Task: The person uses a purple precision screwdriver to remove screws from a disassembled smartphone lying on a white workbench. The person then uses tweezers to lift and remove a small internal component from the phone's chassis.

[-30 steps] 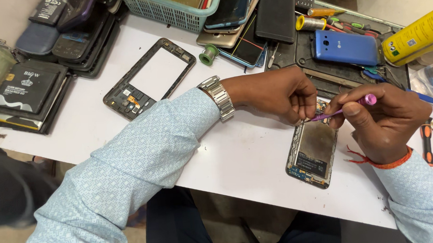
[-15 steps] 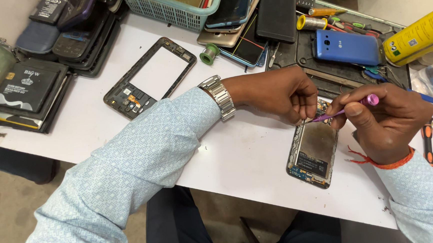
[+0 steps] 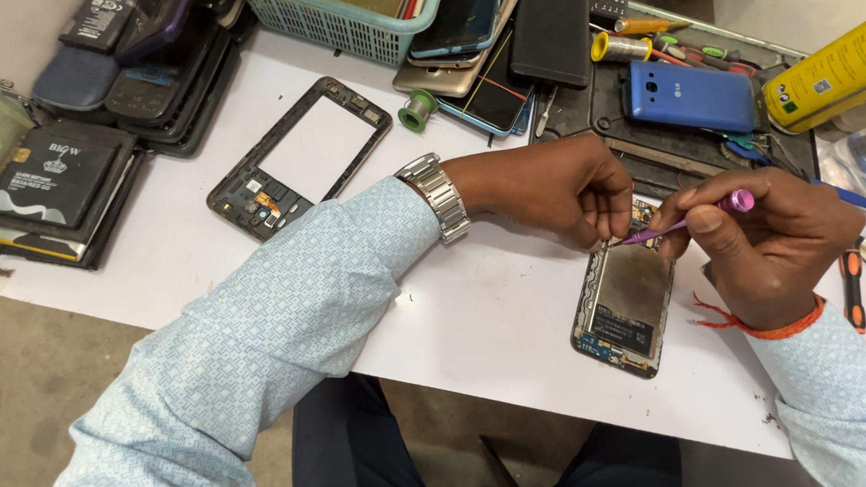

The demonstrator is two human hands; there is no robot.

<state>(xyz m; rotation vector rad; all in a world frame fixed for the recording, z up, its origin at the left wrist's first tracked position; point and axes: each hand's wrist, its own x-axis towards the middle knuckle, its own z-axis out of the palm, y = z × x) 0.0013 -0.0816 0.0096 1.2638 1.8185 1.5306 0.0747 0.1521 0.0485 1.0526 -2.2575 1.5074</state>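
Observation:
An opened phone body (image 3: 627, 302) lies on the white table (image 3: 478, 321) with its battery and circuit board showing. My right hand (image 3: 769, 243) grips a small purple screwdriver (image 3: 697, 215), its tip pointing left onto the phone's top edge. My left hand (image 3: 560, 191), with a metal watch (image 3: 437, 197) on the wrist, is curled over that same top edge, fingertips pinched beside the screwdriver tip. What the fingertips pinch is hidden.
A black phone frame (image 3: 297, 156) lies to the left. Stacked phones and batteries (image 3: 59, 181) crowd the far left. A teal basket (image 3: 354, 18), a blue phone (image 3: 689, 95), a solder spool (image 3: 415, 109) and a yellow can (image 3: 833, 74) line the back.
Both hands stay on the phone's top edge. The screwdriver tip has shifted only slightly; nothing else moved.

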